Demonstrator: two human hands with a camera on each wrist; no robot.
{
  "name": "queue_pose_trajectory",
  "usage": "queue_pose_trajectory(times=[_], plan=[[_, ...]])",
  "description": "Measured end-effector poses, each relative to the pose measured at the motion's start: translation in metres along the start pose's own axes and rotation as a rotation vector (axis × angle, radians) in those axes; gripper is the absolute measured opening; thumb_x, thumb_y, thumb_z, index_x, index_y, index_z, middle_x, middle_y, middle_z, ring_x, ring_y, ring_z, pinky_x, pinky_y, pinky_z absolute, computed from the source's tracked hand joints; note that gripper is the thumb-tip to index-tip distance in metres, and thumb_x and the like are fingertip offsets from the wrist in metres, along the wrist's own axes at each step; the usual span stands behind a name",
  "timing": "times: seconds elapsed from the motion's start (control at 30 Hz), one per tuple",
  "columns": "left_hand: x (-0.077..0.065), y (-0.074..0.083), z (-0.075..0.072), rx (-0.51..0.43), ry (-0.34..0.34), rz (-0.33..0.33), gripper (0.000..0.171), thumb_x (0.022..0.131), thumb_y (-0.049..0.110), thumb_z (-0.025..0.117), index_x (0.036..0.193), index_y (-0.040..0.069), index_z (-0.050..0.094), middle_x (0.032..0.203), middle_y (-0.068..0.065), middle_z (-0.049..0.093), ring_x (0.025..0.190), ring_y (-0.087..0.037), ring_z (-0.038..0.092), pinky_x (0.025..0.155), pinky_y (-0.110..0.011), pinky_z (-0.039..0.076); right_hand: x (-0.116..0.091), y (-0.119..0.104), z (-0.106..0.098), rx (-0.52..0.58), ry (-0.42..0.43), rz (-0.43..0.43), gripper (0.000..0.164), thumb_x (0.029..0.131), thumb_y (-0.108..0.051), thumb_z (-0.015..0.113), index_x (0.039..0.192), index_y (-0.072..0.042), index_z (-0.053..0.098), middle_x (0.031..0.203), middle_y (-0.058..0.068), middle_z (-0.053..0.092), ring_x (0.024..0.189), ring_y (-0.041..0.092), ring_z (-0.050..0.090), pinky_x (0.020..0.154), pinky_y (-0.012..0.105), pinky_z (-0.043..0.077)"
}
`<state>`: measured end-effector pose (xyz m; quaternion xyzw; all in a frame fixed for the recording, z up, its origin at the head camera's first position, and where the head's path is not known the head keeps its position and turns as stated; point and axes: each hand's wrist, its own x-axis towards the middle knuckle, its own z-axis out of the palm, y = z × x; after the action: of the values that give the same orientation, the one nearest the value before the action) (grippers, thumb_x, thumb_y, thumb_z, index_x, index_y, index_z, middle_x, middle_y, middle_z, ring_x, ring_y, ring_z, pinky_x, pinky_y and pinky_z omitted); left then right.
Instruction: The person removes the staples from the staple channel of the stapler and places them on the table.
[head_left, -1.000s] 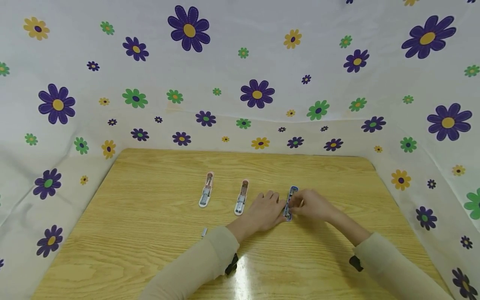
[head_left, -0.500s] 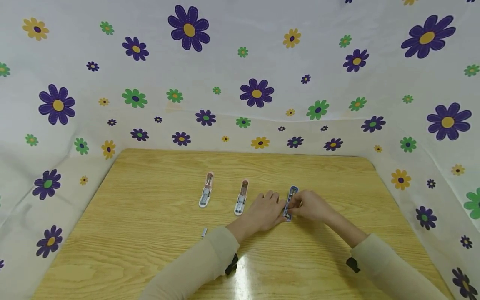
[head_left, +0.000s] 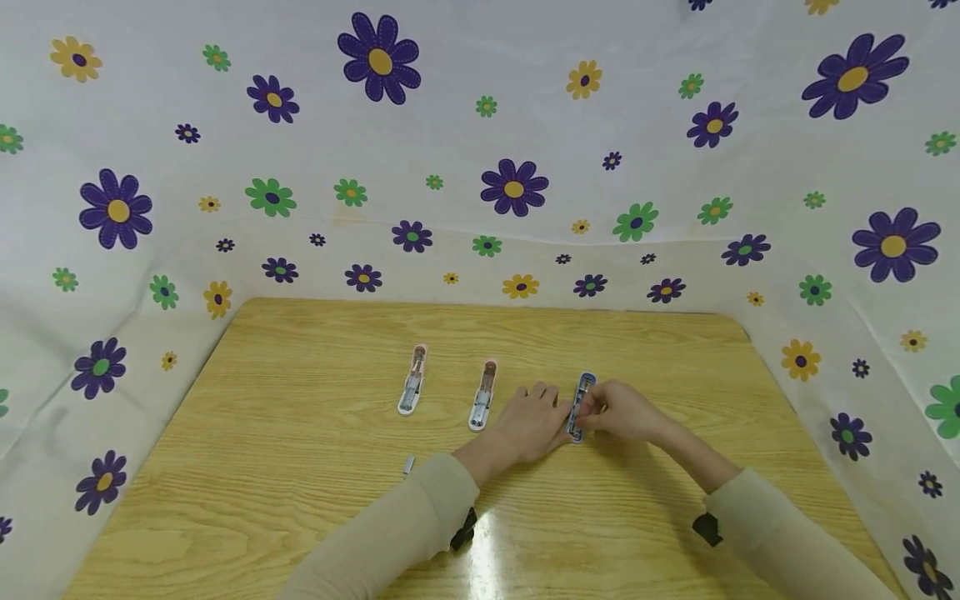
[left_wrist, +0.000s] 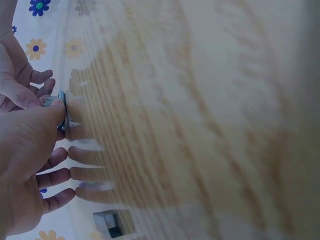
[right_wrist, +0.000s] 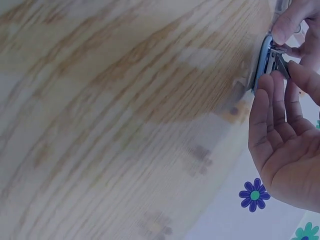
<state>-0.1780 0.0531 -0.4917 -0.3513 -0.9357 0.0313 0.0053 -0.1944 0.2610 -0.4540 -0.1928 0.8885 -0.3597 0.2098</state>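
A slim oblong blue case [head_left: 579, 407] with metal parts inside lies on the wooden table, right of centre. My left hand [head_left: 531, 423] steadies its near end between thumb and forefinger, the other fingers resting on the table. At its right side, my right hand [head_left: 626, 410] pinches a dark wedge-shaped metal piece [right_wrist: 283, 66] at the case, its lower fingers stretched along the edge. The fingers partly hide the case's inside. Two similar pale pinkish cases, the middle case [head_left: 483, 395] and the left case [head_left: 412, 379], lie to the left, both with metal parts.
A small silver metal piece [head_left: 408, 464] lies beside the left sleeve. The wooden table [head_left: 262, 467] is ringed by white flower-printed cloth [head_left: 450, 150] at the back and sides. A dark wrist strap [head_left: 463, 529] shows below the left cuff.
The right fingertips have shifted slightly at the blue case, and the metal part inside has changed its look a little. The left hand and the other cases have stayed put.
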Motion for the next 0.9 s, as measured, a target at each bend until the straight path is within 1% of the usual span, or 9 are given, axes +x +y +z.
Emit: queue_pose_trajectory(times=[0.2, 0.3, 0.43, 0.6, 0.7, 0.8, 0.9], plan=[[0.000, 0.000, 0.001, -0.011, -0.006, -0.002, 0.045, 0.108, 0.059, 0.048, 0.135, 0.025, 0.060, 0.134, -0.002, 0.063, 0.123, -0.019, 0.058, 0.100, -0.038, 0.052, -0.004, -0.002, 0.000, 0.089, -0.040, 0.019, 0.015, 0.100, -0.011, 0.071, 0.095, 0.002, 0.067, 0.081, 0.014, 0.067, 0.064, 0.012, 0.055, 0.055, 0.022, 0.045], [0.001, 0.000, 0.001, -0.016, -0.003, -0.001, 0.046, 0.107, 0.059, 0.048, 0.135, 0.025, 0.060, 0.135, -0.002, 0.063, 0.124, -0.019, 0.059, 0.100, -0.037, 0.052, -0.006, -0.002, -0.002, 0.124, -0.058, 0.028, 0.017, 0.102, -0.012, 0.068, 0.098, 0.004, 0.066, 0.083, 0.015, 0.068, 0.066, 0.014, 0.060, 0.057, 0.024, 0.050], [0.000, 0.000, 0.000, -0.022, -0.003, 0.001, 0.048, 0.107, 0.059, 0.048, 0.139, 0.024, 0.060, 0.136, -0.003, 0.064, 0.125, -0.019, 0.059, 0.101, -0.037, 0.053, -0.010, -0.003, -0.011, 0.147, -0.066, 0.034, 0.019, 0.104, -0.013, 0.066, 0.100, 0.006, 0.067, 0.084, 0.018, 0.070, 0.069, 0.017, 0.065, 0.059, 0.029, 0.056], [0.001, 0.000, 0.002, -0.011, -0.004, 0.011, 0.048, 0.108, 0.059, 0.048, 0.138, 0.024, 0.059, 0.136, -0.002, 0.063, 0.124, -0.018, 0.059, 0.099, -0.036, 0.053, -0.026, -0.005, -0.021, 0.167, -0.093, 0.058, 0.022, 0.105, -0.015, 0.065, 0.101, 0.007, 0.067, 0.084, 0.015, 0.070, 0.072, 0.020, 0.068, 0.063, 0.032, 0.059], [0.001, 0.001, 0.002, -0.009, -0.014, 0.012, 0.048, 0.107, 0.059, 0.048, 0.139, 0.024, 0.059, 0.137, -0.001, 0.063, 0.125, -0.018, 0.058, 0.100, -0.036, 0.053, -0.036, -0.004, -0.019, 0.187, -0.114, 0.085, 0.022, 0.104, -0.016, 0.066, 0.102, 0.005, 0.067, 0.082, 0.011, 0.069, 0.072, 0.017, 0.066, 0.064, 0.032, 0.058], [0.000, 0.002, 0.000, -0.009, -0.024, 0.007, 0.049, 0.107, 0.060, 0.048, 0.140, 0.024, 0.058, 0.137, -0.002, 0.062, 0.125, -0.018, 0.058, 0.101, -0.037, 0.052, -0.043, -0.001, -0.011, 0.213, -0.139, 0.099, 0.022, 0.103, -0.017, 0.067, 0.102, 0.005, 0.069, 0.081, 0.007, 0.068, 0.071, 0.014, 0.062, 0.064, 0.031, 0.057], [0.000, 0.001, -0.001, -0.006, -0.023, 0.003, 0.049, 0.107, 0.060, 0.048, 0.139, 0.024, 0.058, 0.137, -0.001, 0.062, 0.125, -0.018, 0.058, 0.101, -0.037, 0.052, -0.045, 0.003, -0.001, 0.239, -0.181, 0.103, 0.021, 0.104, -0.016, 0.066, 0.104, 0.004, 0.070, 0.082, 0.008, 0.069, 0.070, 0.014, 0.066, 0.063, 0.030, 0.059]])
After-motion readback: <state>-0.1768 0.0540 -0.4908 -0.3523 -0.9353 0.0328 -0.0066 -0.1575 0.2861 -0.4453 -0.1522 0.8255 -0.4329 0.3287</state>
